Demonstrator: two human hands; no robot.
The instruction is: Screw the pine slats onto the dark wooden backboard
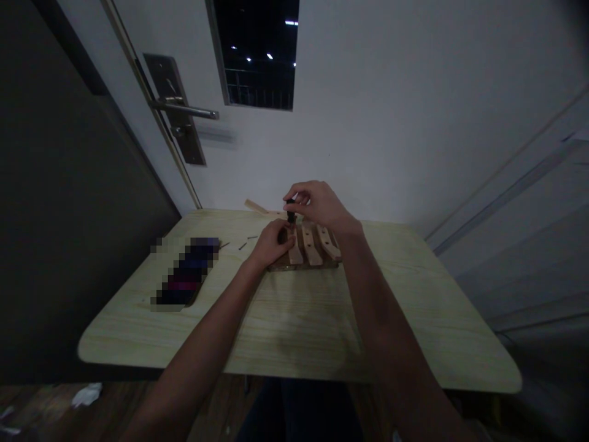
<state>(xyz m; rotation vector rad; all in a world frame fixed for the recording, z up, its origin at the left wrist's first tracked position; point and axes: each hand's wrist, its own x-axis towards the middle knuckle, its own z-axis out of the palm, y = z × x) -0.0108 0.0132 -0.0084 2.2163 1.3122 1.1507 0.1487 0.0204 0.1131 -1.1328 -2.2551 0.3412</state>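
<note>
A dark brown board [304,266] lies at the far middle of the table, with several pale, bent wooden pieces [313,248] side by side on it. Dark holes show in those pieces. My right hand [317,201], closed, grips the black handle of a screwdriver [290,210]. It stands upright over the far end of the leftmost wooden piece [295,253]. Whether its tip sits on a screw is hidden by fingers. My left hand [273,242] pinches that same piece from the left, thumb on its near side, fingers close to the screwdriver.
A loose wooden strip [256,207] lies at the table's back edge. Left of my hands are thin screws or nails [243,246] and a blurred-out phone-like object [188,273]. Behind the pale table [294,331] stands a white door with a lever handle [191,111].
</note>
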